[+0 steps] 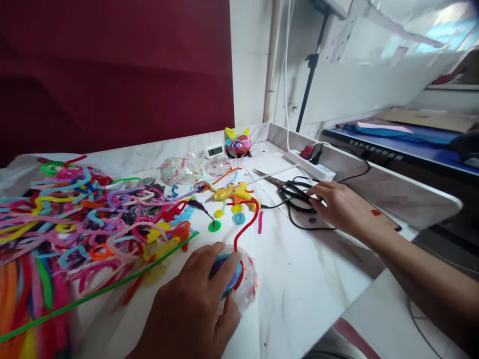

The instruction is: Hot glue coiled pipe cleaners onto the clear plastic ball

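Two hands are curled: left hand [200, 291] grips a clear speckled plastic dome [249, 294]; right hand [339, 207] meets black-handled metal scissors [280, 184], hold unclear; lifting could snag the looped black cable [316, 229].

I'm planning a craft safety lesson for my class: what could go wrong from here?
1. The right hand is at the handles of the scissors, with black cord looping close by; lifting them might snag it and tug the yellow glue gun.
2. The left hand holds the clear dome; the red pipe cleaner sticking out from it could get knocked or bent.
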Available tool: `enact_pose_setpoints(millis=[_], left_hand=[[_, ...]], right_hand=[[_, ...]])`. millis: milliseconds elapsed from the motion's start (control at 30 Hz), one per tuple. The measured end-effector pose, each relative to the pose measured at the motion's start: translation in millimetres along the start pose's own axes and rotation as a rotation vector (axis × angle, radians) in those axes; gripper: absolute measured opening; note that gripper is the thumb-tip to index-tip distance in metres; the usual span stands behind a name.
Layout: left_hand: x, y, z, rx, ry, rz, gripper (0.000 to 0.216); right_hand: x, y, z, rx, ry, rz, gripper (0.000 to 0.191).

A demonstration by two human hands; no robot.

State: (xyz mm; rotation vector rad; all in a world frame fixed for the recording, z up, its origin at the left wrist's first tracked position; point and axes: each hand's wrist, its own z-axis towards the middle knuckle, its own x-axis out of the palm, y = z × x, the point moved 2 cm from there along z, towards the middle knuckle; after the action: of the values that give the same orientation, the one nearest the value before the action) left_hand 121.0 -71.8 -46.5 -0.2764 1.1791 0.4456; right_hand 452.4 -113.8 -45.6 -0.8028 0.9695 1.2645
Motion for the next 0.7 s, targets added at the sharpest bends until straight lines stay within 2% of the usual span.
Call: enact_pose_setpoints(millis=[100,200,267,400,533,700], left_hand=[[1,3,-1,0.049,0.007,0.016,0.053],[2,4,-1,0.047,0.007,0.009,0.054],[2,3,0,0.029,0.012,-0.007,0.053],[3,-1,1,-0.028,-0.013,-0.086,0.050],[4,-3,0,-0.066,0.008,-0.151,0.049],[4,-5,-2,-0.098,0.016,-0.179,0.049]], right_hand=[[0,-4,11,-0.001,0.051,0.011,0.021],[3,6,31,-0.049,0.141,0.036,0.020],[6,18,47,-0.089,0.207,0.057,0.028],[15,52,74,-0.131,0.339,0.095,0.033],[25,81,96,-0.082,0.488,0.090,0.032],[40,100,115,-0.043,0.663,0.097,0.033]])
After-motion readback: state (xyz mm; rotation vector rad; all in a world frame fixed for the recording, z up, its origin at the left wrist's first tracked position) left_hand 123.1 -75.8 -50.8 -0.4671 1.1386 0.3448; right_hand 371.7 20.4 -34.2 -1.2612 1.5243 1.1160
